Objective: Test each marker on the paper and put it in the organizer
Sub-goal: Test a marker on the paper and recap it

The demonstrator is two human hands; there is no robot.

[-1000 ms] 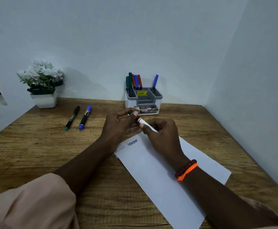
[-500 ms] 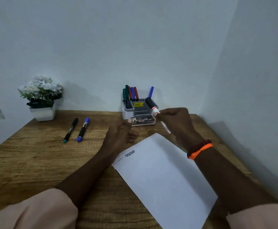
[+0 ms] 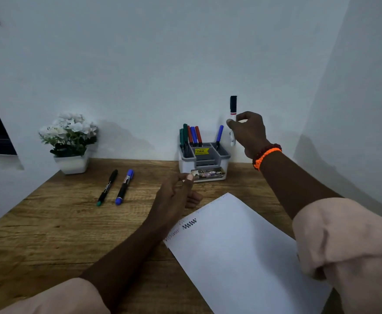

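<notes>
Right grip (image 3: 246,130) pinches the black-capped marker (image 3: 233,114) upright, now lifted higher above the organizer (image 3: 204,164), while left grip (image 3: 176,196) stays loose.

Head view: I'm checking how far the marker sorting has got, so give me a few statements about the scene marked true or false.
1. The right hand holds a black-capped marker upright above the organizer. True.
2. Two markers lie on the desk left of the organizer. True: a green-tipped marker and a blue marker.
3. The left hand holds a marker cap. False: it holds nothing visible.
4. The paper is blank. False: zigzag scribbles mark its edge.
5. The organizer is empty. False: several markers stand in it.
</notes>
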